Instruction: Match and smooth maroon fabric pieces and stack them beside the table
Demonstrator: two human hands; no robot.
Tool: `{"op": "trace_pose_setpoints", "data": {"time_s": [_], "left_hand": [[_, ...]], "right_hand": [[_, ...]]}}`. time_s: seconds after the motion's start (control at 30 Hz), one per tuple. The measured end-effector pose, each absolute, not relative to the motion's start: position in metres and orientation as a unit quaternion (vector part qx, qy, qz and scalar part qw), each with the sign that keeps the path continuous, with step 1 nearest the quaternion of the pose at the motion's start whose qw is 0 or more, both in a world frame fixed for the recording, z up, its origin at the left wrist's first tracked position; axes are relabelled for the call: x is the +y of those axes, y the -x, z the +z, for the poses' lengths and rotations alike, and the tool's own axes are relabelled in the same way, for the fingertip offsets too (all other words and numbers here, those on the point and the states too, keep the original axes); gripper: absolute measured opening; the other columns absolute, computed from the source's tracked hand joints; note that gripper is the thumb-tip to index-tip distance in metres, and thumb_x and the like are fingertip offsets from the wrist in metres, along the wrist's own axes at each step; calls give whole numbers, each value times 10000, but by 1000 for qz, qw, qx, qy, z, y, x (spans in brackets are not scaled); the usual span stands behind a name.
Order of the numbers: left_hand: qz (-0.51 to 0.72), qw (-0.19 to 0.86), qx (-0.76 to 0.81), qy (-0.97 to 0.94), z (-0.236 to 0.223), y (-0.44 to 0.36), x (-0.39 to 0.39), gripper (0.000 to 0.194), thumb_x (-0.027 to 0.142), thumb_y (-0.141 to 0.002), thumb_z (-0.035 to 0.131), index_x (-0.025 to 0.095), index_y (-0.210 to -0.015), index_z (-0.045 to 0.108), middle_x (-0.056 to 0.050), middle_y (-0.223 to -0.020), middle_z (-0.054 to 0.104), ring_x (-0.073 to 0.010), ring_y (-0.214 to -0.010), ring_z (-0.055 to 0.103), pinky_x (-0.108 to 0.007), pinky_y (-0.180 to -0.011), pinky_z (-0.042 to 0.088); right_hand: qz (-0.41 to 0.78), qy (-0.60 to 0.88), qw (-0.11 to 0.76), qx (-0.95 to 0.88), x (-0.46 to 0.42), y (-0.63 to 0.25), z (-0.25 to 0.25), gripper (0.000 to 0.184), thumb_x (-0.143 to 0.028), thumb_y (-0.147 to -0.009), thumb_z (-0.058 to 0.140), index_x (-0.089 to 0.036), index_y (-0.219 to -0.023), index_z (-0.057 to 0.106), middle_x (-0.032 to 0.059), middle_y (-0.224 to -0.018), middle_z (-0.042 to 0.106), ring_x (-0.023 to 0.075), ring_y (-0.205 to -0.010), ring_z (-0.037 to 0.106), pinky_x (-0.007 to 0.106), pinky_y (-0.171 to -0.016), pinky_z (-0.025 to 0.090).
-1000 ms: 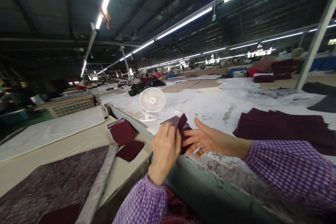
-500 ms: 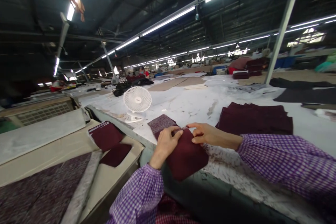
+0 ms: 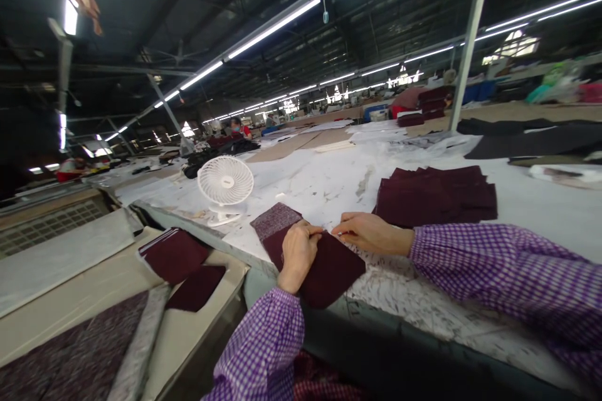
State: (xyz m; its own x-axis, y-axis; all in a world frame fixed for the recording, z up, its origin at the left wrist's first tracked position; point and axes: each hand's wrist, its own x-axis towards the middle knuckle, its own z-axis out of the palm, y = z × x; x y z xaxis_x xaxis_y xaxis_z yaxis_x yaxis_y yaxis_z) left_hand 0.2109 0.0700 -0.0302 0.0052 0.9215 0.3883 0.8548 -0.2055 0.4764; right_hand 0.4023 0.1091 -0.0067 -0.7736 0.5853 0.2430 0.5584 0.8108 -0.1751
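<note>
A maroon fabric piece [image 3: 332, 276] lies at the near edge of the white-covered table [image 3: 324, 172], its lower part hanging over the side. My left hand [image 3: 299, 253] is closed on its upper edge, thumb and fingertips pinching the cloth. Just right of that, my right hand [image 3: 371, 233] has its thumb and fingers pressed together beside the same edge; a tiny pale spot shows at the fingertips, too small to name. Behind my left hand a speckled grey-maroon fabric piece [image 3: 279, 217] joins or overlaps more maroon cloth; which one, I cannot tell.
A stack of maroon fabric pieces [image 3: 435, 197] lies behind my right forearm. A white fan [image 3: 226, 182] stands left. On the lower left-hand surface are maroon pieces [image 3: 176, 257] and speckled cloth [image 3: 75, 338]. A metal post [image 3: 471, 44] rises at right. A person [image 3: 242, 130] is far back.
The view has turned slightly right. My right hand has left the fabric's right-hand side, its fingers drawn together by the top edge. My left hand keeps hold of the cloth.
</note>
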Motion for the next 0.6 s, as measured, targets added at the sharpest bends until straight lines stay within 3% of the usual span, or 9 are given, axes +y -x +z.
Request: {"op": "trace_pose_setpoints", "data": {"time_s": [0.13, 0.33, 0.5, 0.6], "left_hand": [[285, 14, 622, -729, -30, -214, 66, 194, 187, -846, 563, 237, -910, 739, -18, -873, 666, -168, -865, 583, -265, -760, 431], [214, -71, 597, -770, -27, -217, 61, 272, 204, -899, 467, 263, -881, 732, -24, -869, 637, -173, -880, 549, -260, -727, 414], [170, -101, 600, -775, -23, -219, 60, 284, 221, -908, 444, 249, -865, 724, -29, -852, 624, -171, -852, 544, -259, -715, 408], [168, -101, 606, -771, -22, -221, 60, 296, 217, -915, 426, 259, -911, 718, -27, -868, 624, -172, -869, 546, -259, -725, 416]], "right_hand": [[54, 298, 136, -943, 106, -402, -7, 239, -208, -868, 456, -187, -879, 694, 56, -848, 577, 162, -773, 553, 261, -685, 364], [54, 302, 132, -943, 105, -401, -7, 246, -191, -868, 442, -175, -895, 686, 67, -867, 586, 172, -797, 556, 269, -707, 384], [41, 260, 194, -945, 107, -397, -9, 303, -188, -875, 423, -146, -1112, 607, 110, -1030, 617, 211, -931, 537, 334, -845, 397], [51, 234, 195, -951, 107, -393, -12, 286, -189, -889, 396, -142, -1103, 581, 101, -922, 629, 211, -878, 523, 329, -798, 414]]}}
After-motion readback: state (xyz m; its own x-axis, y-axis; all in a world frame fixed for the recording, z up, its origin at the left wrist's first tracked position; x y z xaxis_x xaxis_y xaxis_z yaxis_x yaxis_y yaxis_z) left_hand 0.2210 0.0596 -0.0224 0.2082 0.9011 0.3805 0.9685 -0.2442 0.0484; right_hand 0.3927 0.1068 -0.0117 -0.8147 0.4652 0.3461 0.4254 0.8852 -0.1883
